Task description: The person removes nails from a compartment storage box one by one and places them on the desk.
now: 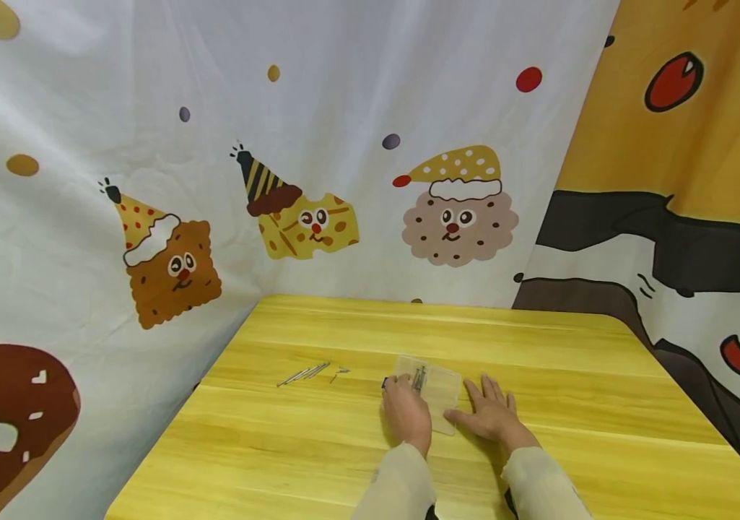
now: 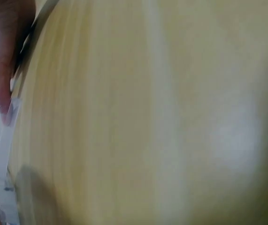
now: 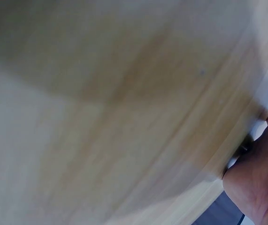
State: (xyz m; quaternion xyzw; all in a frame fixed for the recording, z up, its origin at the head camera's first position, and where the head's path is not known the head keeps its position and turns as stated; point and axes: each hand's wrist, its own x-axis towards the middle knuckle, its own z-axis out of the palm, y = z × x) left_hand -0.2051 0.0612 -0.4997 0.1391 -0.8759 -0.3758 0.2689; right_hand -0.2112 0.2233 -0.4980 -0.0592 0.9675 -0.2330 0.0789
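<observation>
A clear plastic box (image 1: 442, 386) lies opened flat on the wooden table, with a small bundle of metal screws or nails (image 1: 419, 378) in its left half. My left hand (image 1: 406, 413) grips the left side of this box, its fingers bent over the edge beside a small blue piece (image 1: 385, 383). On the other side, my right hand (image 1: 492, 415) rests palm down with fingers spread, the thumb at the box's right edge. The left wrist view catches the clear box edge (image 2: 4, 145) with a thumb (image 2: 1, 101) at it. Part of the box is hidden under my left hand.
Several long metal nails (image 1: 305, 373) lie on the table (image 1: 266, 440) to the left of the box, with a few smaller ones (image 1: 341, 370) next to them. A printed cartoon curtain (image 1: 370, 274) hangs behind the table's far edge.
</observation>
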